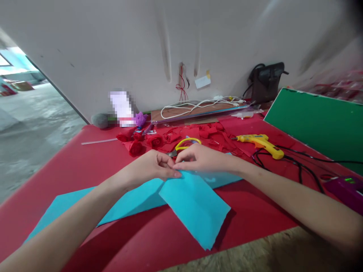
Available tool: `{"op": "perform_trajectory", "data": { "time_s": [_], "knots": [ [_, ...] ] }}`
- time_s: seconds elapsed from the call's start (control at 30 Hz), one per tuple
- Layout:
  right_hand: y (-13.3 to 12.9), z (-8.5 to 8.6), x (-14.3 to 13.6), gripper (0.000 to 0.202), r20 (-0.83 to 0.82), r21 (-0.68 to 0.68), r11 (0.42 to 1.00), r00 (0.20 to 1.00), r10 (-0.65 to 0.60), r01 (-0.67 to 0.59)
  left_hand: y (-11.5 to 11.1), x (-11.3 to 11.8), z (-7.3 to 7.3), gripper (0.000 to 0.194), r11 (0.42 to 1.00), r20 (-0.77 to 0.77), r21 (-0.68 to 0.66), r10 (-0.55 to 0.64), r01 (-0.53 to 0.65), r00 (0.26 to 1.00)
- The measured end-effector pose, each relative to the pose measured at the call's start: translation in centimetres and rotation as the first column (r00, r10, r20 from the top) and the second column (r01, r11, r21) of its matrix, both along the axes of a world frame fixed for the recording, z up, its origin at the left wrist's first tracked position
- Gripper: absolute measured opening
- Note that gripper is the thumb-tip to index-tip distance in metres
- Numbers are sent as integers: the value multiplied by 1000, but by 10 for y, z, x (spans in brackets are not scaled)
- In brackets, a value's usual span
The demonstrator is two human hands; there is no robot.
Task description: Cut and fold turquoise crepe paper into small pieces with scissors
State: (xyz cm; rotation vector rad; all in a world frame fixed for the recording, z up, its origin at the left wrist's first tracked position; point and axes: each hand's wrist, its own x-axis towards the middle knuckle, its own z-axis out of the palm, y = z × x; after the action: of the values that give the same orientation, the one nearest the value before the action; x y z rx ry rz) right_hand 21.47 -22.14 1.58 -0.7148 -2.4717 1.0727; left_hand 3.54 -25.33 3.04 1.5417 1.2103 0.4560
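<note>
A folded piece of bright blue paper (195,204) hangs from my fingertips, its lower end reaching toward the front of the table. My left hand (154,166) pinches its top edge between thumb and fingers. Close against it, my right hand (198,156) has its thumb and fingers pressed together at the same edge. Under the held piece, a long blue paper strip (133,200) lies across the red tabletop (113,245). Just behind my hands are scissors with yellow handles (188,140), partly hidden by my right hand.
Red paper roses (136,148) and red paper scraps (207,132) lie behind my hands. At right are a yellow glue gun (262,142), black cords, a purple device (346,189) and a green board (317,124). White cable (195,107) and a black bag (268,83) sit along the wall.
</note>
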Motion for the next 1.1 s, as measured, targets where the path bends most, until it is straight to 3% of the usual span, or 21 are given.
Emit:
{"op": "perform_trajectory", "data": {
  "time_s": [0.17, 0.3, 0.4, 0.5, 0.63, 0.73, 0.8, 0.83, 0.87, 0.9, 0.97, 1.0, 1.03, 1.07, 1.1],
  "knots": [
    [3, -3, 2, 30, -87, -62, 987, 984, -153, 148, 2, -10, -2, 12, 998, -92, 58, -2, 7, 996],
    [10, -5, 5, 32, -139, -119, 975, 969, -205, 189, 3, -20, -3, 16, 998, -42, 70, 13, -10, 999],
    [14, -3, 5, 32, -163, -188, 969, 968, -190, 158, 4, -23, -3, 16, 995, -39, 102, -5, 9, 999],
    [16, -1, 4, 36, -72, -241, 965, 990, -124, 104, 5, -24, -5, 19, 994, -77, 79, -63, 69, 995],
    [19, -3, 2, 36, 60, -152, 988, 998, -5, 14, 3, -23, -7, 22, 991, -122, 80, -100, 110, 988],
    [18, -2, 3, 29, 29, -166, 986, 1000, -9, 13, -5, -21, -5, 21, 991, -177, 133, 5, 19, 984],
    [16, 3, 6, 25, -17, -222, 972, 997, -80, 74, -13, -22, -7, 22, 955, -193, 278, 162, -104, 968],
    [14, 5, 7, 24, -52, -259, 960, 991, -127, 110, -18, -23, -9, 23, 900, -176, 405, 248, -160, 953],
    [13, 8, 9, 24, -93, -301, 943, 980, -177, 142, -22, -24, -13, 25, 810, -151, 556, 321, -188, 935],
    [12, 10, 10, 24, -138, -347, 924, 965, -223, 164, -26, -25, -17, 28, 681, -129, 711, 369, -173, 921],
    [9, 10, 10, 26, -216, -438, 882, 932, -291, 174, -33, -27, -28, 39, 371, -140, 929, 368, -7, 919],
    [7, 9, 9, 27, -243, -477, 861, 916, -320, 174, -36, -27, -32, 44, 236, -194, 965, 332, 118, 923],
    [5, 6, 8, 28, -259, -512, 840, 900, -350, 179, -38, -27, -36, 48, 136, -269, 961, 285, 239, 920],
    [3, 3, 6, 28, -274, -540, 822, 886, -374, 180, -40, -26, -39, 49, 80, -350, 937, 240, 341, 906],
    [0, -1, 4, 28, -290, -559, 809, 871, -396, 181, -42, -24, -40, 48, 60, -418, 908, 193, 415, 888]
  ]
}}
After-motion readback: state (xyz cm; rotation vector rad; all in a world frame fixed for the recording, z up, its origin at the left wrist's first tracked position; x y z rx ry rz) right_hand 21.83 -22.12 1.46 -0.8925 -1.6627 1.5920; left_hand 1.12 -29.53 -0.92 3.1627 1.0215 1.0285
